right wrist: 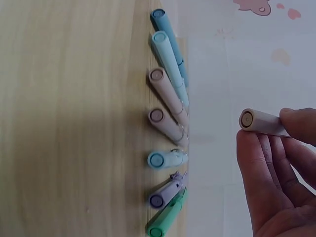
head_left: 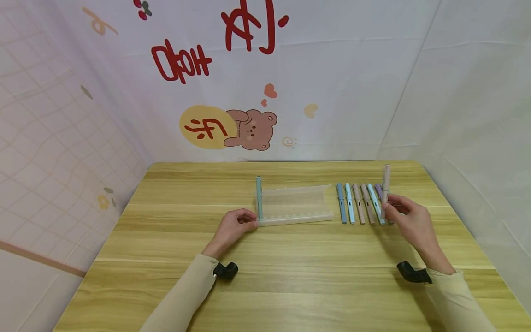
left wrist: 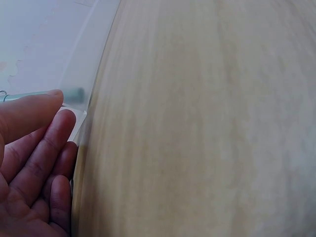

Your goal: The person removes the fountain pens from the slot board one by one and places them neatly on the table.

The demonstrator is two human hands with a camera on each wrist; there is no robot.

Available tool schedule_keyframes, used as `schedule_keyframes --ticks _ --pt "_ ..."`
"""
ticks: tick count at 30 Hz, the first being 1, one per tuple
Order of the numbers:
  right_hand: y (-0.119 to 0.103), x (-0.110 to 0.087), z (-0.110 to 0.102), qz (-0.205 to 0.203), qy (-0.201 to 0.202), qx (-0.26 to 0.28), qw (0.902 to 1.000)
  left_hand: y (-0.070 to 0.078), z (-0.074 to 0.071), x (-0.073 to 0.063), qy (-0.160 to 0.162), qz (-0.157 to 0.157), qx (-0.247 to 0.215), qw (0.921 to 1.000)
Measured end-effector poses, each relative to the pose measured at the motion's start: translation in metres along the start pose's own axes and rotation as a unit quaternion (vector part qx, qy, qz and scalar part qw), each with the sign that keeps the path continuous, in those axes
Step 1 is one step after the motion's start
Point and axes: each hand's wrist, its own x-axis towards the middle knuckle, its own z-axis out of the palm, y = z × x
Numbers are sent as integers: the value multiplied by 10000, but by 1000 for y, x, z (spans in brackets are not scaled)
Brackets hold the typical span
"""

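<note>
A clear plastic pen rack (head_left: 296, 203) with a notched front ledge stands on the table, and a green pen (head_left: 259, 198) rests upright at its left end. My left hand (head_left: 237, 227) pinches the rack's left front corner between thumb and finger; in the left wrist view the thumb (left wrist: 34, 111) lies beside the green pen's lower end. My right hand (head_left: 408, 216) holds a pale pinkish-beige pen (head_left: 386, 180) upright, pinched near its lower end, above the right side of a row of pens. Its round end (right wrist: 247, 119) shows in the right wrist view.
The row on the table has a dark blue pen (head_left: 341, 203), a light blue pen (head_left: 350, 203), two brownish pens (head_left: 358, 203), another light blue pen (right wrist: 168, 159), a purple pen (right wrist: 165, 192) and a green pen (right wrist: 165, 217). A white printed wall covering (head_left: 340, 83) rises behind.
</note>
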Motion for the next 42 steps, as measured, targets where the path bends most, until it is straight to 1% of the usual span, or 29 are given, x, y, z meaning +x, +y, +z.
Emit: schedule_keyframes --ticks 4,8,14,18,26,29,34,42 --pt "6 1 -5 108 -30 -54 9999 0 0 0 -9 -20 -1 10000" --pt "11 1 -12 208 -30 -278 9994 1 -1 0 -1 -25 27 10000" --pt "22 4 -21 215 -60 -329 9992 3 -1 -1 -13 -9 38 10000" --pt "29 6 -27 269 -153 -320 9990 4 -2 -1 -8 -9 44 10000" --pt "38 10 -41 479 -336 -673 9960 4 -2 -1 -30 -63 -19 10000" --pt "42 13 -44 565 -403 -656 9954 4 -2 -1 -29 -69 -18 10000" --pt "47 18 -49 680 -533 -633 9942 2 -1 -1 -31 -52 11 10000" --pt "55 22 -52 694 -662 -910 9912 2 -1 0 -43 -133 17 9999"
